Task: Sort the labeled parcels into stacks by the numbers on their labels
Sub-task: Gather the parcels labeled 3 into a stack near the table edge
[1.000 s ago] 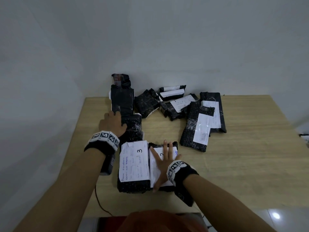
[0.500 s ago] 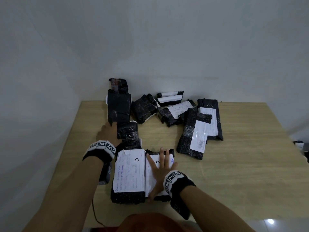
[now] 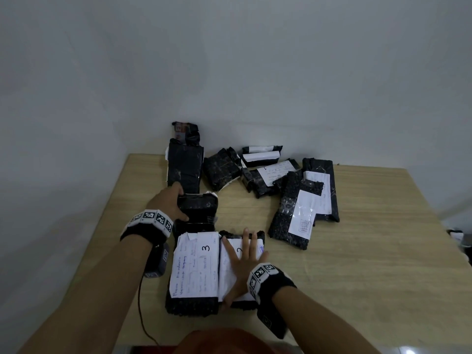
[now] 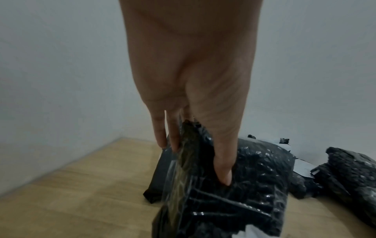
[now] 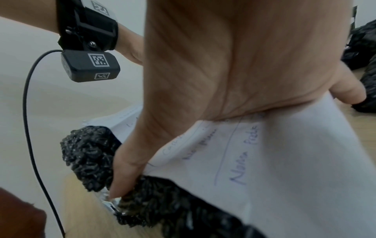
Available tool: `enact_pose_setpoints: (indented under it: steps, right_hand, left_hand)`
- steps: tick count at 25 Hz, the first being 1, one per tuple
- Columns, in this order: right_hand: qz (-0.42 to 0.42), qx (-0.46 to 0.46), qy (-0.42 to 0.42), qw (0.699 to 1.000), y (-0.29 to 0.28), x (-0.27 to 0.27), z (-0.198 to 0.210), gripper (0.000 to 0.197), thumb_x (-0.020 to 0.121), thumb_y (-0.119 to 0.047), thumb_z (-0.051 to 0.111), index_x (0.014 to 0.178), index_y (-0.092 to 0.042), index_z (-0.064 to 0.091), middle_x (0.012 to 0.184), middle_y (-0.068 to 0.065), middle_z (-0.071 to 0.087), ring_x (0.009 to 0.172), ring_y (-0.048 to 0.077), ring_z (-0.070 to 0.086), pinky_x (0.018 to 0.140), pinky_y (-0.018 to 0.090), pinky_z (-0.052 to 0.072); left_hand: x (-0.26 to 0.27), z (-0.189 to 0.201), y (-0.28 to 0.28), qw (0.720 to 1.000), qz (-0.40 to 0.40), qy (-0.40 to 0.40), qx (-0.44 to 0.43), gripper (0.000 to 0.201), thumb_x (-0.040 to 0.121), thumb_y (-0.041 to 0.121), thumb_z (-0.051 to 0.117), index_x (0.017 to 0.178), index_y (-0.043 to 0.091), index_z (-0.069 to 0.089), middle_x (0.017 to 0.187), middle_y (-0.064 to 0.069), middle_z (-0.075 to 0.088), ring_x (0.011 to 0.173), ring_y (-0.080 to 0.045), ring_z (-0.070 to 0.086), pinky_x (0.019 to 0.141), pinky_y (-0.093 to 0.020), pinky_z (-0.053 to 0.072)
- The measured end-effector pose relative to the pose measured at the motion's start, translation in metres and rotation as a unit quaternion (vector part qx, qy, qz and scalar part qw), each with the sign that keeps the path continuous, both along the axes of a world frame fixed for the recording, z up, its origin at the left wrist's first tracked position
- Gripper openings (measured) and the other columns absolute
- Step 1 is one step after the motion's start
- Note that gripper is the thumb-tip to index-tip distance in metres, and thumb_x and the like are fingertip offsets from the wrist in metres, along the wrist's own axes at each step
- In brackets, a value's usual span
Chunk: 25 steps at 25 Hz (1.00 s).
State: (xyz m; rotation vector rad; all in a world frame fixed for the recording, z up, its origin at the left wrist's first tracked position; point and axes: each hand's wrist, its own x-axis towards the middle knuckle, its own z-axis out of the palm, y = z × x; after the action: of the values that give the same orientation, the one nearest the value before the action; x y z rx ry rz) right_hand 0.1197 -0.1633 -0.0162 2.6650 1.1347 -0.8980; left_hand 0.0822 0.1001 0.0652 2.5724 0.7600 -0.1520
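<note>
My left hand (image 3: 176, 203) grips a small black parcel (image 3: 198, 208) at its left end, just behind the two near parcels. In the left wrist view the left hand (image 4: 193, 145) has its thumb on top of that black parcel (image 4: 234, 201) and its fingers down the far side. The label of this parcel is hidden. The parcel labelled 3 (image 3: 196, 272) lies face up near the front edge. Beside it on the right lies the parcel labelled 2 (image 3: 227, 274). My right hand (image 3: 242, 259) rests flat on its label with straight fingers, and its thumb touches the parcel's near corner (image 5: 130, 190).
Several more black parcels lie at the back of the wooden table (image 3: 370, 251): a tall one (image 3: 184, 167) by the wall, a bubble-wrapped one (image 3: 221, 169), labelled ones (image 3: 270, 175), and two long ones (image 3: 293, 215) to the right. A cable (image 3: 140, 310) hangs off the front left.
My left hand has taken hold of the small black parcel and drawn it slightly toward me. The right hand has stayed flat on the parcel labelled 2.
</note>
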Motion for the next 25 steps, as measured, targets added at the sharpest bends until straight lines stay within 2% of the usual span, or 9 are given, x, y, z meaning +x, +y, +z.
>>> enact_pose_setpoints:
  steps: [6, 9, 11, 13, 14, 16, 19, 21, 25]
  right_hand:
    - [0.02, -0.037, 0.062, 0.997, -0.007, 0.001, -0.002, 0.154, 0.048, -0.072, 0.082, 0.129, -0.048, -0.047, 0.129, 0.011, -0.065, 0.121, 0.045, -0.053, 0.096, 0.084, -0.005]
    - [0.012, -0.051, 0.135, 0.989, -0.02, 0.006, 0.009, 0.14, 0.05, -0.084, 0.07, 0.139, -0.053, -0.033, 0.139, 0.007, -0.056, 0.131, 0.04, -0.046, 0.103, 0.08, -0.007]
    - [-0.033, -0.011, 0.181, 0.983, -0.026, 0.019, 0.011, 0.125, 0.05, -0.095, 0.053, 0.143, -0.057, -0.021, 0.157, 0.007, -0.034, 0.145, 0.037, -0.028, 0.111, 0.073, 0.001]
    - [-0.102, 0.078, 0.194, 0.973, -0.035, 0.033, 0.012, 0.102, 0.058, -0.098, 0.04, 0.14, -0.065, -0.011, 0.165, 0.01, 0.002, 0.15, 0.036, 0.008, 0.113, 0.067, 0.015]
    - [-0.152, 0.128, 0.203, 0.959, -0.04, 0.04, 0.014, 0.092, 0.061, -0.098, 0.034, 0.139, -0.067, -0.004, 0.162, 0.01, 0.018, 0.146, 0.035, 0.024, 0.113, 0.066, 0.019]
    - [-0.263, 0.236, 0.255, 0.9, -0.048, 0.054, 0.021, 0.09, 0.073, -0.092, 0.025, 0.149, -0.045, 0.013, 0.153, 0.009, 0.039, 0.132, 0.031, 0.046, 0.111, 0.055, 0.029]
    - [-0.404, 0.349, 0.342, 0.774, -0.049, 0.068, 0.036, 0.07, 0.09, -0.075, 0.026, 0.134, -0.027, 0.053, 0.109, 0.011, 0.071, 0.095, 0.027, 0.067, 0.084, 0.039, 0.049]
    - [-0.422, 0.377, 0.365, 0.74, -0.047, 0.075, 0.041, 0.07, 0.087, -0.077, 0.034, 0.122, -0.024, 0.064, 0.097, 0.008, 0.074, 0.084, 0.025, 0.071, 0.078, 0.038, 0.053]
    - [-0.438, 0.425, 0.33, 0.72, -0.051, 0.08, 0.041, 0.048, 0.092, -0.047, 0.059, 0.127, -0.015, 0.05, 0.116, 0.008, 0.066, 0.094, 0.024, 0.07, 0.068, 0.035, 0.055]
  left_hand:
    - [0.003, 0.005, -0.018, 0.995, -0.052, -0.032, 0.075, 0.096, 0.063, 0.018, 0.085, 0.143, 0.012, 0.033, 0.135, -0.015, 0.039, 0.118, -0.036, 0.044, 0.096, -0.046, 0.046]
    - [-0.007, -0.002, -0.035, 0.991, -0.076, -0.08, 0.08, 0.067, 0.068, 0.016, 0.08, 0.128, 0.015, 0.049, 0.126, -0.009, 0.037, 0.114, -0.028, 0.041, 0.091, -0.045, 0.05]
    - [-0.012, -0.009, -0.048, 0.985, -0.098, -0.119, 0.079, 0.059, 0.066, 0.006, 0.078, 0.116, 0.022, 0.051, 0.121, -0.004, 0.037, 0.111, -0.024, 0.045, 0.083, -0.041, 0.055]
    - [-0.012, -0.013, -0.063, 0.981, -0.122, -0.136, 0.072, 0.061, 0.068, -0.005, 0.071, 0.116, 0.025, 0.049, 0.129, -0.003, 0.036, 0.115, -0.025, 0.048, 0.077, -0.036, 0.057]
    - [-0.011, -0.012, -0.072, 0.978, -0.133, -0.146, 0.073, 0.062, 0.069, -0.009, 0.067, 0.118, 0.024, 0.048, 0.134, -0.004, 0.035, 0.117, -0.026, 0.049, 0.073, -0.034, 0.056]
    - [-0.011, -0.01, -0.088, 0.97, -0.154, -0.172, 0.076, 0.059, 0.074, -0.012, 0.061, 0.12, 0.022, 0.049, 0.14, -0.005, 0.034, 0.113, -0.027, 0.054, 0.065, -0.032, 0.055]
    - [-0.019, -0.012, -0.102, 0.958, -0.174, -0.217, 0.071, 0.053, 0.08, -0.004, 0.062, 0.118, 0.027, 0.042, 0.138, -0.002, 0.035, 0.088, -0.023, 0.06, 0.052, -0.034, 0.054]
    - [-0.024, -0.017, -0.109, 0.954, -0.18, -0.23, 0.069, 0.05, 0.083, 0.001, 0.064, 0.116, 0.028, 0.039, 0.135, -0.001, 0.035, 0.075, -0.022, 0.06, 0.049, -0.032, 0.054]
    - [-0.029, -0.027, -0.124, 0.948, -0.188, -0.251, 0.046, 0.049, 0.08, 0.019, 0.071, 0.115, 0.025, 0.038, 0.127, -0.003, 0.038, 0.079, -0.015, 0.059, 0.053, -0.022, 0.055]
